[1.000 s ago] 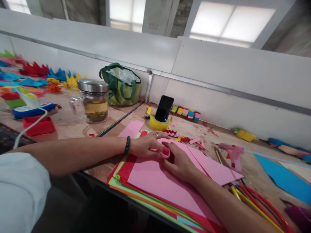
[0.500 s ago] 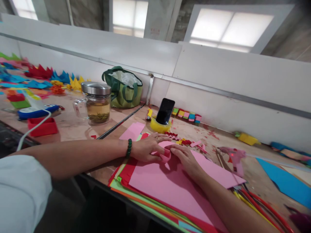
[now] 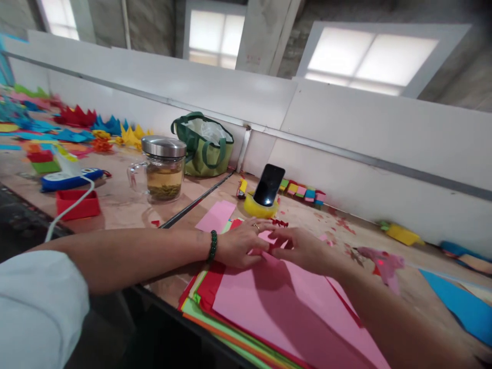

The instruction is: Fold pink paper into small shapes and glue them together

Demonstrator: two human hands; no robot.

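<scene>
1. Pink paper piece [image 3: 271, 259], small and unpatterned, sits just above pink sheets [image 3: 249, 297].
2. Left hand [image 3: 240, 245] pinches it, fingers nearly closed; right hand [image 3: 305, 249] bends over it, fingers slightly parted, grip unclear.
3. Its shape is mostly hidden.

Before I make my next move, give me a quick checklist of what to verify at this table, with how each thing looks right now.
1. Small pink paper piece held by the left hand: ok, it is at those fingers.
2. Right hand gripping it too: cannot tell, the contact is partly hidden.
3. Paper stack squared up: not ok, coloured edges stick out unevenly.
4. Glue gun apart from both hands: ok, it lies to the right; its red light shows, but heat I cannot tell.
5. Mug covered: ok, the metal lid is on.
</scene>
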